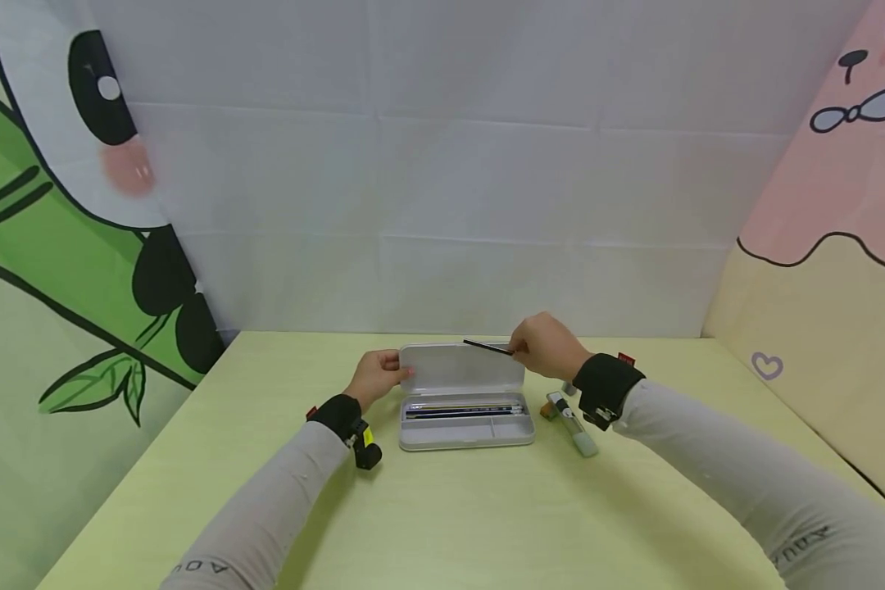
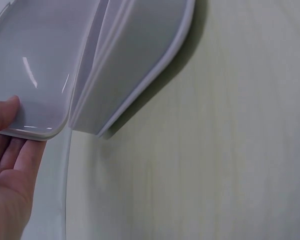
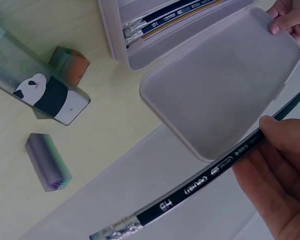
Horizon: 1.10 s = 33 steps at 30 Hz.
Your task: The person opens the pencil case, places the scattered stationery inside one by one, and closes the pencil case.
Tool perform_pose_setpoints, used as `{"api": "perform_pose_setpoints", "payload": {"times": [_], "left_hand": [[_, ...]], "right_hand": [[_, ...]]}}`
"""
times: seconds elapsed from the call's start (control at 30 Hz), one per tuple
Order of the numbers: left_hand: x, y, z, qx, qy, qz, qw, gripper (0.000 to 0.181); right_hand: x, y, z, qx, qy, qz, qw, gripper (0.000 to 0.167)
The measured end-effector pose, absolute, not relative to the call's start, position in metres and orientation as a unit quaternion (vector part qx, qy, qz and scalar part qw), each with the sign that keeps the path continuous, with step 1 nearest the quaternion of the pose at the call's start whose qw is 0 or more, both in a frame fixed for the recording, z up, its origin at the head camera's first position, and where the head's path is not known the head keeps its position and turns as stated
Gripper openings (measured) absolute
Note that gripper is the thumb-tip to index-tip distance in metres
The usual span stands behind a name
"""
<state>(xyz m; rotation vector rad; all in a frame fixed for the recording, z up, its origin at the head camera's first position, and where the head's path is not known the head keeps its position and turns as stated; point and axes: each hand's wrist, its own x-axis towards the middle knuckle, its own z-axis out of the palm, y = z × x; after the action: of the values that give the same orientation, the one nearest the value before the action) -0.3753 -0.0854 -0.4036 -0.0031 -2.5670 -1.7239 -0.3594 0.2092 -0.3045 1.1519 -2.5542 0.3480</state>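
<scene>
A pale pencil case (image 1: 512, 428) stands on the table with its lid (image 1: 457, 369) raised. My left hand (image 1: 376, 377) pinches the left end of that lid, the thumb on its inner face and fingers behind, as the left wrist view shows. Inside the case lie several pencils (image 3: 165, 17), dark ones and a yellow one. Above the lid's right side, my right hand (image 1: 549, 344) holds a dark HB pencil (image 3: 205, 177) between thumb and fingers. Its silver eraser end (image 3: 122, 229) points away from the hand at lower left in the right wrist view.
Right of the case lies a translucent green box with a panda print (image 3: 42, 95). Beside it are a small orange and green block (image 3: 72, 67) and a small purplish block (image 3: 47, 162). A white cloth wall (image 1: 442, 205) closes off the table's far edge.
</scene>
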Motion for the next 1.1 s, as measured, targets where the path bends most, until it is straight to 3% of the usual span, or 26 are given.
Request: {"api": "perform_pose_setpoints", "payload": {"times": [0.53,1.1], "left_hand": [[-0.377,-0.087,-0.407,0.000,-0.825,-0.565,0.025,0.037],[-0.375,-0.089,-0.407,0.000,-0.819,-0.573,0.018,0.037]], "right_hand": [[-0.363,0.150,-0.331,0.442,-0.889,0.090,0.084,0.011],[-0.369,0.129,-0.368,0.486,-0.865,0.087,0.089,0.012]]}}
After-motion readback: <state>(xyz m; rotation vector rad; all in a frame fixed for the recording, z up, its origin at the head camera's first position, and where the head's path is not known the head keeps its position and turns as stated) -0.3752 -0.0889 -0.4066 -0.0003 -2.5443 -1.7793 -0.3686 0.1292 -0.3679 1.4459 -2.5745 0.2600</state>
